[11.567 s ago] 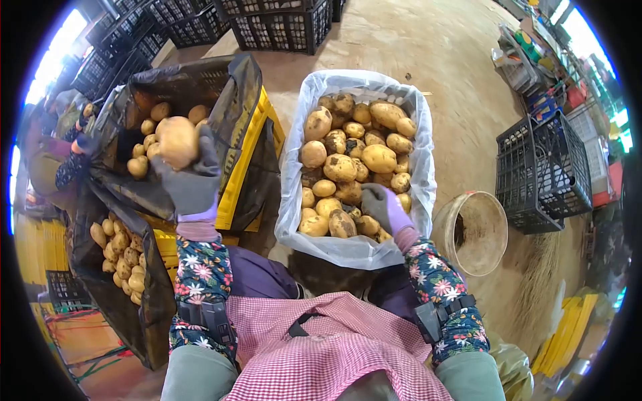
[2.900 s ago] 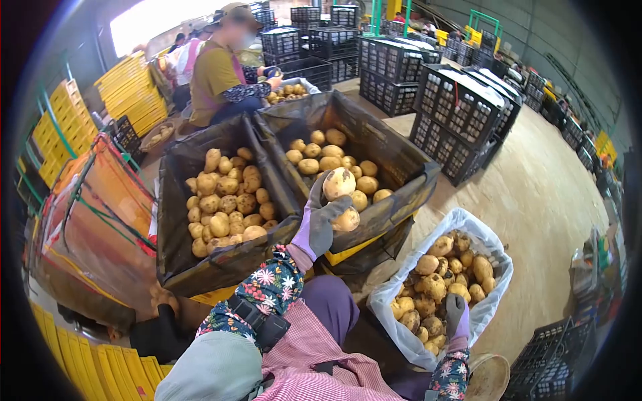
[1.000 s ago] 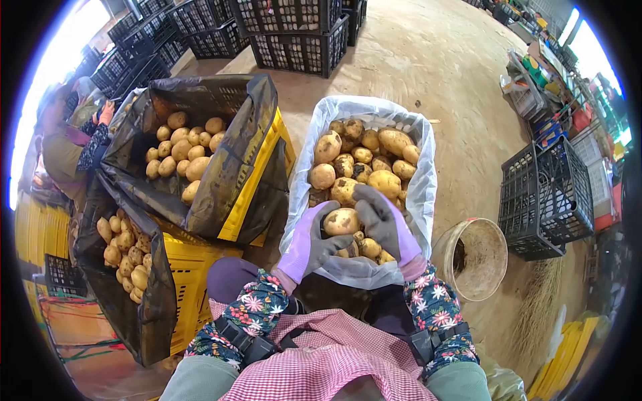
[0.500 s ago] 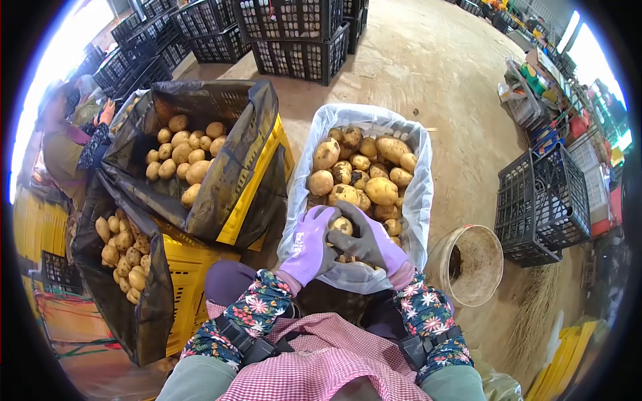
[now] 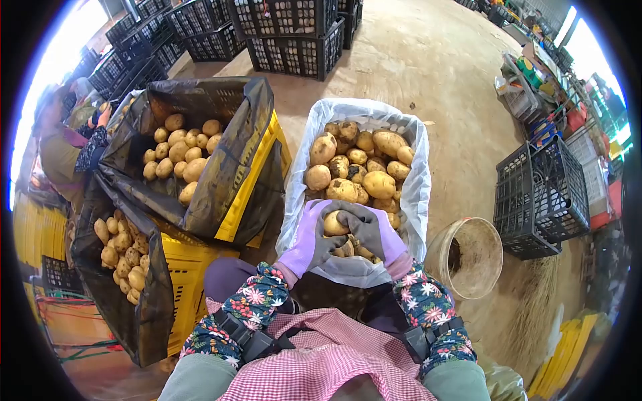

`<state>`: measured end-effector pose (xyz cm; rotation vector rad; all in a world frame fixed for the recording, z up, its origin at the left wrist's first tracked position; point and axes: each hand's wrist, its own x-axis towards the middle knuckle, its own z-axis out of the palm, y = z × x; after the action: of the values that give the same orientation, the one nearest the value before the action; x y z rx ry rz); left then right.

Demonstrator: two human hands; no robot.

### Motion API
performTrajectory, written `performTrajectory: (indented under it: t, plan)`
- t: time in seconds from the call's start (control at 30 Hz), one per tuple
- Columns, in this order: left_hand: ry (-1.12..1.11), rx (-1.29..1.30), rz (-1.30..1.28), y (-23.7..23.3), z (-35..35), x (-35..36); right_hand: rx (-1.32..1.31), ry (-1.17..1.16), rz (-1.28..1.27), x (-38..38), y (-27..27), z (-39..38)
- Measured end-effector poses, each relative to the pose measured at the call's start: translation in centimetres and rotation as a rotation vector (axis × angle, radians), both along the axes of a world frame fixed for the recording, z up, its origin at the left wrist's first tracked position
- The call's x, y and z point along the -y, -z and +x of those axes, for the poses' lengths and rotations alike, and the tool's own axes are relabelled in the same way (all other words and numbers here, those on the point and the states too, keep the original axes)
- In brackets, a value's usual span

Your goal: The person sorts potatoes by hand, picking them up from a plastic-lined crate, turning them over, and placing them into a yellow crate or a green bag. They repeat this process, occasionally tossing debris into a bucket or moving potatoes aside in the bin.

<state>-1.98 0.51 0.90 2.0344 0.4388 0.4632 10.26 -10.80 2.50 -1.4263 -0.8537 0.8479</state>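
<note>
Between my gloved hands is a potato (image 5: 334,224), over the near end of a crate (image 5: 419,174) lined with white plastic. My left hand (image 5: 311,234), in a purple and grey glove, is closed around its left side. Grey-palmed fingers of my right hand (image 5: 371,234) close on it from the right and top. Many potatoes (image 5: 379,185), some with dark soil patches, fill the lined crate beyond my hands. The undersides of both hands' grips are hidden.
Two yellow crates (image 5: 184,284) with dark liners (image 5: 247,134) hold potatoes at left. A dirty white bucket (image 5: 491,267) and black crates (image 5: 521,207) stand at right. Stacked black crates (image 5: 294,57) are at the back. Another person (image 5: 63,150) works at far left.
The potato between my hands has been turned and shows a cleaner, yellower side. My right fingers have shifted over its top. The view has moved slightly.
</note>
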Motion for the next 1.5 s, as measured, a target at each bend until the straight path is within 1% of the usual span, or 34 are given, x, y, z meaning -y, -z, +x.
performTrajectory:
  t: [0.1,0.13,0.2,0.27,0.3,0.33,0.37,0.4,0.43,0.47,0.5,0.53,0.57,0.6,0.7,0.77,0.8,0.87,0.9,0.97,1.0,1.03,1.07,1.1,1.13,1.17,1.2,1.27,1.3,1.33,1.37,1.4,1.43,1.5]
  plan:
    - [-0.044,-0.009,0.07,1.1,-0.1,0.4,0.054,0.062,-0.251,-0.5,1.1,0.5]
    - [-0.041,-0.005,0.062,1.2,-0.3,0.4,0.173,0.084,-0.241,-0.5,2.0,0.3]
    - [-0.007,-0.134,-0.178,1.1,-0.9,-0.1,0.192,0.073,-0.242,-0.5,3.5,-0.1]
    - [-0.134,-0.154,-0.389,-1.6,-3.2,-1.5,0.098,-0.008,-0.331,-0.5,3.0,0.6]
    - [-0.191,0.085,-0.303,-1.8,-4.8,-3.4,0.103,-0.006,-0.337,-0.2,3.3,1.5]
    - [-0.26,0.068,-0.117,-7.0,-6.9,-4.6,0.193,0.036,-0.374,0.5,4.2,2.7]
    - [-0.354,0.079,0.051,-7.6,-10.1,-8.2,0.282,0.078,-0.411,1.3,5.0,4.1]
    - [-0.535,0.163,-0.01,-8.9,-13.1,-10.0,0.453,0.06,-0.5,1.9,5.5,6.0]
    - [-0.651,0.213,0.163,-9.1,-17.2,-13.4,0.697,0.023,-0.663,1.8,5.0,7.6]
    - [-0.785,0.515,-0.203,-9.3,-21.2,-15.9,0.792,0.03,-0.735,1.9,6.3,9.7]
    - [-0.843,0.168,0.347,-10.7,-25.1,-17.4,0.885,0.039,-0.806,1.6,8.2,11.5]
    - [-0.944,0.115,0.317,-12.1,-26.7,-17.4,0.881,0.043,-0.807,0.8,9.1,12.4]
    - [-1.048,0.061,0.29,-11.8,-29.8,-17.5,1.179,0.037,-0.758,-0.3,9.9,13.1]
    - [-1.046,-0.042,0.432,-9.9,-34.4,-19.1,1.471,0.035,-0.69,-1.4,10.9,13.6]
    - [-1.027,-0.322,0.811,-3.7,-46.3,-22.0,1.623,0.092,-0.838,-3.8,16.8,14.1]
    - [-0.881,-0.08,-0.312,-4.1,-49.6,-22.4,1.697,0.165,-0.811,-4.7,18.0,14.1]
    - [-0.874,-0.086,-0.315,-3.2,-50.2,-22.3,1.672,0.111,-0.824,-4.9,17.9,14.5]
    - [-1.13,-0.033,-0.162,0.2,-50.5,-22.1,1.617,0.065,-0.813,-4.4,17.1,14.9]
    - [-1.131,-0.019,-0.173,1.4,-51.3,-22.2,1.634,0.068,-0.814,-4.3,15.9,15.0]
    - [-1.008,0.106,-0.626,3.3,-53.1,-23.2,1.175,0.117,-0.815,-3.3,12.7,14.5]
    - [-1.182,-0.312,-0.277,2.2,-52.1,-23.1,1.012,0.159,-0.856,-2.6,8.8,13.0]
    - [-1.142,-0.317,0.12,1.8,-50.5,-22.9,1.025,0.165,-0.865,-1.8,8.7,12.6]
    - [-1.073,-0.307,0.515,-0.9,-45.0,-21.6,0.331,0.285,-0.577,-0.8,8.9,12.2]
    - [-1.153,-0.883,0.732,-6.5,-40.0,-20.9,-0.347,0.372,-0.242,0.3,8.9,11.8]
    - [-1.119,-0.407,0.74,-5.8,-39.6,-22.3,-0.612,0.347,-0.141,1.1,6.3,10.4]
    - [-1.061,-0.202,0.69,-7.2,-35.1,-21.5,-0.876,0.31,-0.035,1.7,3.3,8.6]
    - [-1.0,0.001,0.64,-8.5,-30.1,-19.8,-0.985,0.247,0.075,1.9,2.4,7.5]
    - [-0.747,-0.063,0.487,-8.9,-21.8,-15.4,-1.111,0.132,0.21,2.3,2.2,6.3]
    - [-0.611,0.176,0.127,-11.8,-16.4,-11.6,-1.242,0.016,0.345,2.4,2.3,5.7]
    - [-0.689,0.441,-0.712,-11.9,-12.3,-8.7,-1.265,-0.01,0.382,2.6,2.6,5.0]
    - [-0.387,0.36,-0.626,-8.8,-9.9,-7.6,-1.264,-0.022,0.391,2.6,2.5,4.4]
    - [-0.248,0.002,-0.768,-11.1,-7.6,-5.0,-1.203,0.022,0.395,2.6,2.1,3.5]
    - [-0.218,0.143,-1.204,-8.3,-4.7,-3.8,-1.146,0.068,0.4,2.5,1.5,2.6]
    - [-0.025,0.398,-0.581,-4.2,-0.9,1.2,-1.075,0.1,0.365,2.2,0.2,1.7]
